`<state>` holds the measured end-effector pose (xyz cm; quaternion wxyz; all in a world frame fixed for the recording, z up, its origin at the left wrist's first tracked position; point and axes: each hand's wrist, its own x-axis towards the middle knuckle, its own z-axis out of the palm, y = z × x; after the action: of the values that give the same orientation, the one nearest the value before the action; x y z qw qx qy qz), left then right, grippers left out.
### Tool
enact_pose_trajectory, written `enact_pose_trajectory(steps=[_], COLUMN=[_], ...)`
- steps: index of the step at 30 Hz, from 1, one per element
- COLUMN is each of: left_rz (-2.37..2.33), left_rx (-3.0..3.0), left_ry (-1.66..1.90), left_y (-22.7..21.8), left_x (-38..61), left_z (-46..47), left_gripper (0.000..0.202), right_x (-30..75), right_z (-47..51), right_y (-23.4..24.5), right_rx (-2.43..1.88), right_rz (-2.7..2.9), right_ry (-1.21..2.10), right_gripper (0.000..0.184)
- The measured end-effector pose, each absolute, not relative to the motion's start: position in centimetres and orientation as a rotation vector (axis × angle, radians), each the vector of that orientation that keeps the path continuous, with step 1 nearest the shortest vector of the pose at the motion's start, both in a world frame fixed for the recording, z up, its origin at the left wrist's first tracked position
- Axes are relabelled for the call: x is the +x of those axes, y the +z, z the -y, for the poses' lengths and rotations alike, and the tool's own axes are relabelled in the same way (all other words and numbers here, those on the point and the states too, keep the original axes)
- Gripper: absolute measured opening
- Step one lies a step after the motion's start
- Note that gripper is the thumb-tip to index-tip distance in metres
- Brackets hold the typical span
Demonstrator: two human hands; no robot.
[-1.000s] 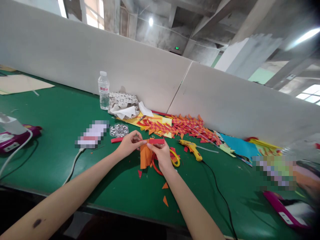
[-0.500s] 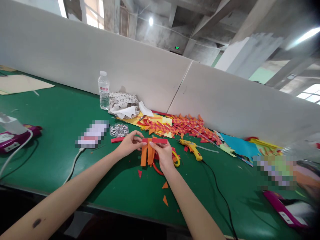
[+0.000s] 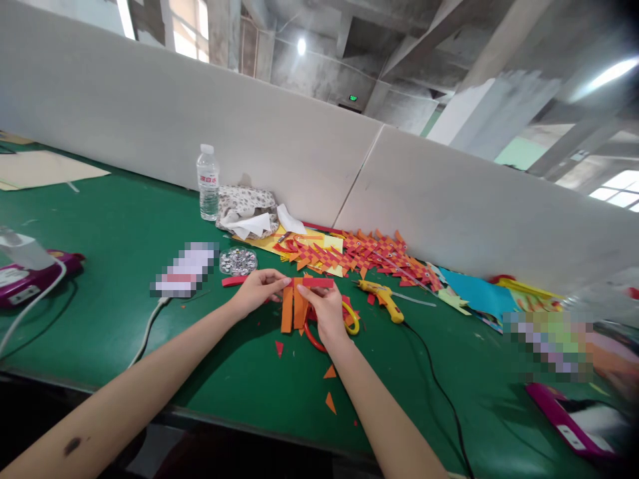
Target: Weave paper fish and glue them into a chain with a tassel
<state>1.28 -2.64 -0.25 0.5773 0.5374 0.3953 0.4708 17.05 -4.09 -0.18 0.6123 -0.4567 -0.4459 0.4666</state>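
Two orange paper strips [image 3: 287, 310] hang side by side, crossed near their top by a red paper strip [image 3: 319, 283]. My left hand [image 3: 255, 293] pinches the upper left end of the orange strips, thumb and index finger together. On the other side my right hand [image 3: 327, 309] grips the red strip and the right orange strip, with the thumb pressed on the front. Under and beside the right hand lies a pair of scissors [image 3: 353, 319] with red and yellow handle loops; the blades are hidden. Another red strip [image 3: 233, 281] lies behind my left hand.
Red and orange woven paper pieces [image 3: 377, 253] are heaped by the partition [image 3: 279, 113]. A yellow glue gun [image 3: 382, 297] lies right, its black cord running forward. Left are a round dish of googly eyes [image 3: 238, 261], a blurred phone-like item [image 3: 184, 269] and a water bottle [image 3: 208, 183].
My left index finger has come down from an arched pose to lie flatter along the strips' top edge. The right hand and the paper have hardly moved.
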Motion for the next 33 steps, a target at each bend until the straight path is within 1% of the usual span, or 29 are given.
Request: enact_pose_trajectory(steps=[8,11,21,26,33], left_rz=[-0.923,-0.905,-0.950,-0.977,-0.961], left_rx=[1.219,1.231,1.231,1.199,1.173], left_ry=[1.130,1.150,1.104,1.142,1.163], left_y=[-0.61,-0.89,-0.75,-0.83,-0.77], left_x=[1.61,1.72,1.82,1.52,1.26], left_z=[2.62,2.61,2.79,2.44,2.40], left_gripper=[0.032,0.031,0.034,0.031,0.032], right_x=[16.92,17.00,16.98,17.07,17.26], right_z=[4.37,4.53,4.85,4.60,4.46], right_y=[-0.10,-0.02,0.39,-0.13,-0.54], right_rx=[-1.025,-1.016,-1.058,-1.058,-1.087], right_rz=[1.080,1.089,1.127,1.073,1.143], right_ry=[1.145,1.160,1.135,1.127,1.091], right_gripper=[0.025,0.024,0.031,0.042,0.040])
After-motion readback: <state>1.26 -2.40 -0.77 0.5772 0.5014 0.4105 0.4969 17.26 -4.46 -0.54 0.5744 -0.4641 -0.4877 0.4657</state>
